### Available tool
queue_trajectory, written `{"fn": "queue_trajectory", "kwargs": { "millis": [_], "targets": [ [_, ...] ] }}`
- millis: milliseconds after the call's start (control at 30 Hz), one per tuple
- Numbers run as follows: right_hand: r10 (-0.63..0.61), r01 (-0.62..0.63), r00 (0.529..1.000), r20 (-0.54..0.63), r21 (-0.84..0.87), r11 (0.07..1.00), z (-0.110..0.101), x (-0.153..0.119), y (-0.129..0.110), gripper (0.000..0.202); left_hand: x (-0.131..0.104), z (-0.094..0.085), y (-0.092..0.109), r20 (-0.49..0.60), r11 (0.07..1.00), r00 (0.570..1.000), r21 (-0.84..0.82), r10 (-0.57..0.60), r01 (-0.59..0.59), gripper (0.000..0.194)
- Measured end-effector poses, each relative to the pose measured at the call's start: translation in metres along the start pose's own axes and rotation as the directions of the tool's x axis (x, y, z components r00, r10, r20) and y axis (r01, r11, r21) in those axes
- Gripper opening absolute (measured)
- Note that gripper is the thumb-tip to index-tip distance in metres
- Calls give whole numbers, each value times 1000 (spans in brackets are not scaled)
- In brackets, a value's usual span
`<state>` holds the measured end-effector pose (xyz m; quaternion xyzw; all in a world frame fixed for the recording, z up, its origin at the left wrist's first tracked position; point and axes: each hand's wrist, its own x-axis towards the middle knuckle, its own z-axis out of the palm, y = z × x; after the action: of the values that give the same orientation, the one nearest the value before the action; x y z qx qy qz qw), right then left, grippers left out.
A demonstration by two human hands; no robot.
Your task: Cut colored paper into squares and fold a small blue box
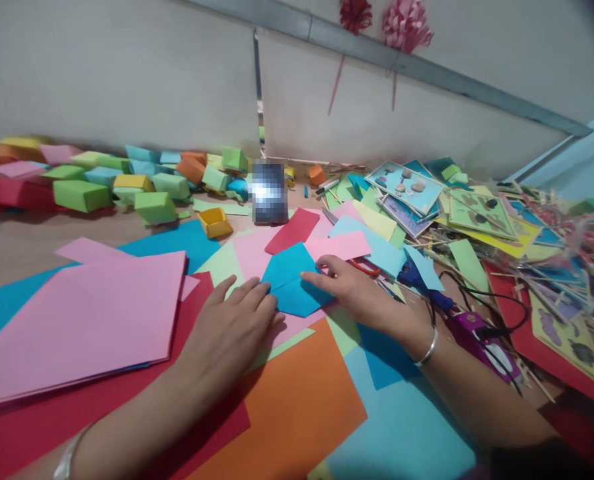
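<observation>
A blue sheet of paper (pixel 297 280), folded to a many-sided shape with a crease across it, lies on the paper pile in front of me. My left hand (pixel 239 317) lies flat with fingers stretched out, its fingertips touching the sheet's left edge. On the sheet's right side rests my right hand (pixel 349 283); one digit reaches over the paper and another is bent at its upper right edge, with a gap between them. Under and around the sheet are pink and green papers, and a red piece (pixel 293 231) lies just behind.
Several folded paper boxes (pixel 81 195) line the wall at left, and a small yellow box (pixel 215 223) stands nearer. A pink paper stack (pixel 91 313) lies left, orange paper (pixel 297 400) in front. At right are red-handled scissors (pixel 364 267), a purple corded device (pixel 484 347) and decorated cards (pixel 405 185).
</observation>
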<state>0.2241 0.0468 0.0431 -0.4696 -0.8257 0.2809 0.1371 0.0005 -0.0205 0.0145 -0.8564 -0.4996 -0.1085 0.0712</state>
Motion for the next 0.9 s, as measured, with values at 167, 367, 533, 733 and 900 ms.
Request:
{"fn": "queue_trajectory", "kwargs": {
  "millis": [167, 367, 533, 733, 900],
  "targets": [
    [-399, 397, 917, 26, -184, 899, -1, 0, 8, 22, 4, 1, -5, 28, 996, 996, -3, -90, 91, 21],
    [-667, 673, 736, 117, -236, 701, 1, 3, 12, 22, 3, 4, -7, 78, 987, 997, -162, 3, 10, 23],
    [-517, 512, 856, 24, -186, 839, 17, 2, 18, 13, -2, 0, 3, 100, 987, 994, -157, 39, -23, 28],
    [-395, 369, 912, -107, -202, 907, 35, -2, 14, 10, -6, -5, 13, 107, 986, 990, -148, 88, -71, 27],
    [-388, 362, 905, -176, -162, 918, 42, 1, 12, 10, -10, 6, 14, 77, 987, 995, -152, 59, -46, 25]
  ]
}}
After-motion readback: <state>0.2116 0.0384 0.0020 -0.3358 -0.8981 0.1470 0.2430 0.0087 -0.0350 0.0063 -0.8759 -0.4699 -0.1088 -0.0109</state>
